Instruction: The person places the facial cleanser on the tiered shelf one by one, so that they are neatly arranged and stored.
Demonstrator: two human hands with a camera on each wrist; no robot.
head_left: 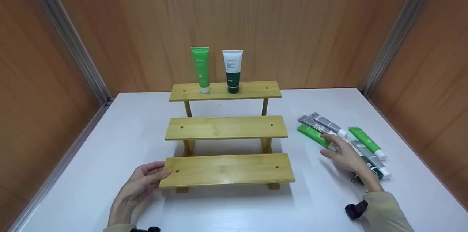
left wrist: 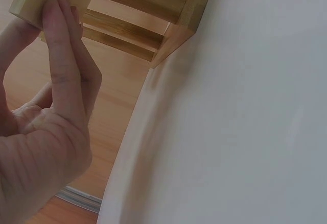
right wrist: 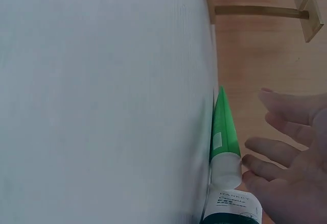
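Wood-grain panels (head_left: 292, 23) wall in a white tabletop (head_left: 91, 159) on three sides. Nearest, a left hand (head_left: 140, 185) rises from the lower edge and pinches the left end of the wooden stand (head_left: 226, 170) at its lowest shelf, thumb on top, fingers extended together against the underside. Off the stand's right side, a right hand (head_left: 342, 153) angles inward from a beige sleeve (head_left: 387, 210), grasping nothing, its fingers loosely bent and its thumb apart. Its fingertips hang by a lying green tube (head_left: 312, 135); whether they touch it, I cannot tell. Around and beyond that hand, gray tubes (head_left: 325, 121) lie heaped with others. Farthest back, a standing green tube (head_left: 201, 67) and a white-and-dark-green tube (head_left: 233, 67) rest upright on their caps, apart, on the top shelf.
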